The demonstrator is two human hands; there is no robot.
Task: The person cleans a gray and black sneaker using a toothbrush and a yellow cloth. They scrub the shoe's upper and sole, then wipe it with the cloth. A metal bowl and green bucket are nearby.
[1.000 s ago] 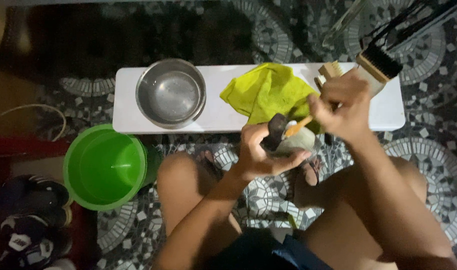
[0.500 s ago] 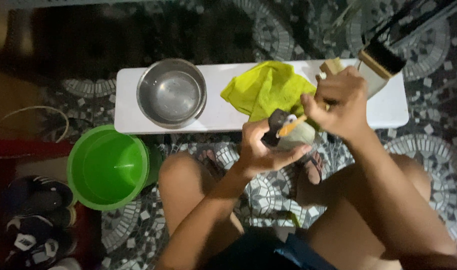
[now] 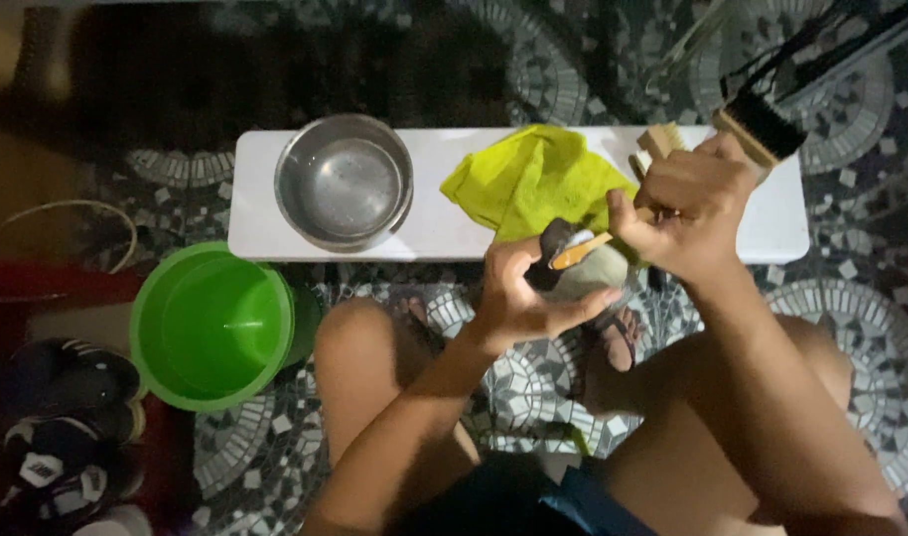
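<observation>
Just in front of the white bench (image 3: 424, 223), the left hand (image 3: 518, 298) cupped a dark-and-pale shoe (image 3: 573, 273), fingers wrapped round it. The right hand (image 3: 687, 213) was closed on a small wooden-handled brush (image 3: 580, 250), its tip touching the shoe. Short, light strokes with the shoe held steady would probably clean best. A yellow cloth (image 3: 533, 179) and steel bowl (image 3: 345, 184) lay on the bench.

No packages, labels, signs, screens visible.
</observation>
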